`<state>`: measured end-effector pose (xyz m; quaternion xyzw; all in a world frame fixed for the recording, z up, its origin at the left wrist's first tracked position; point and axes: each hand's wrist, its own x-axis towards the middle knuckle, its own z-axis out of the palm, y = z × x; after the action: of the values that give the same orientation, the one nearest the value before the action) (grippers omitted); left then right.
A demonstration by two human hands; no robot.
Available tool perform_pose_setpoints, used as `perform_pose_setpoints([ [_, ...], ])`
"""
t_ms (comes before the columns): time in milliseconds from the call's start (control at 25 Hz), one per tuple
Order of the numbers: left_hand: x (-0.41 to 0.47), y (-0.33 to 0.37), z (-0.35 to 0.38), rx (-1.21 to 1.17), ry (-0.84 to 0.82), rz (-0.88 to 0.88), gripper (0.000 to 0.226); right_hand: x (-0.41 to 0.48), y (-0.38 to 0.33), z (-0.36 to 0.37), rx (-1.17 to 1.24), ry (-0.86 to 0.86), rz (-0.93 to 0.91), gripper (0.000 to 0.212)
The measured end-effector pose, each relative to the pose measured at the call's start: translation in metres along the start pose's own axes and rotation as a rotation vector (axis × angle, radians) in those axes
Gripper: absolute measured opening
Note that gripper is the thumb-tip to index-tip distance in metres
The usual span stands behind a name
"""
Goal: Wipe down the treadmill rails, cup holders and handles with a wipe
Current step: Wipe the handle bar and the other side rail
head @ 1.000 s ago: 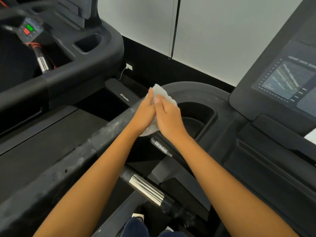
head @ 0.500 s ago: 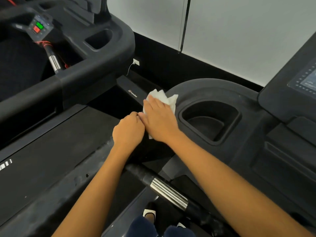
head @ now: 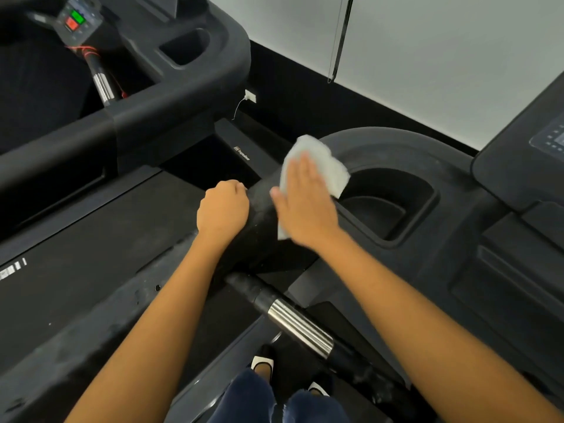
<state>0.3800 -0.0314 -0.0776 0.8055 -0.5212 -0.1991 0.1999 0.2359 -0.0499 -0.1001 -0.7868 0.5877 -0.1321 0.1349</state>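
Wipe (head: 320,166) is spread flat on the top of the console arm, where the side rail (head: 91,346) runs up into it, approx. dead centre of my view and just at the 9 o'clock lip of the cup holder (head: 393,178). Right hand (head: 305,206) lies flat on it, fingers straight and close together and palm down, pressing. The white sheet sticks out past the fingertips toward 12 o'clock and a corner shows under the wrist. Left hand (head: 222,209) is at 9 o'clock of the right one, apart from the wipe. It's curled into a fist, knuckles up, against the outer edge of the rail, w/ nothing visible in it. Can't tell if it's gripping the edge or only bracing there. My read: the step in hand is the rail-to-console junction, w/ the cup holder next. The rail down toward 7 o'clock looks grey and dusty, so prob. not done. To do this bit well I'd stay flat-palmed so the whole sheet contacts the curved top. Then I'd drag in long overlapping passes, not dabs, and wrap the wipe over the outer shoulder, where a flat hand skips. For the cup holder I'd bunch the wipe onto the fingertips and run the rim first, then the walls and floor. Chrome-sleeved handle (head: 300,328) at 6 o'clock needs a full wrap-and-twist, incl. the underside. A neighbouring treadmill (head: 183,96) sits at 10 o'clock, not my job here.
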Motion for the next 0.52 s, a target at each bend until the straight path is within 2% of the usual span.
perform_pose_setpoints([
  [120, -0.002, 0.001, 0.007, 0.048, 0.062, 0.044, 0.039, 0.042, 0.006, -0.017, 0.125, 0.043, 0.371, 0.081],
  [160, -0.002, 0.001, 0.009, 0.065, 0.085, 0.051, 0.040, 0.043, -0.006, -0.017, 0.205, 0.033, 0.441, 0.084],
  [320, 0.000, 0.001, 0.012, 0.106, 0.097, 0.041, 0.037, 0.016, -0.055, 0.000, 0.488, -0.005, 0.493, 0.088],
  [440, -0.002, 0.000, 0.010, 0.081, 0.114, 0.062, 0.040, 0.049, -0.034, -0.020, 0.607, 0.121, 0.656, 0.086],
  [520, -0.003, 0.000, 0.010, 0.066, 0.121, 0.074, 0.040, 0.068, -0.017, -0.037, 0.602, 0.176, 0.734, 0.082],
])
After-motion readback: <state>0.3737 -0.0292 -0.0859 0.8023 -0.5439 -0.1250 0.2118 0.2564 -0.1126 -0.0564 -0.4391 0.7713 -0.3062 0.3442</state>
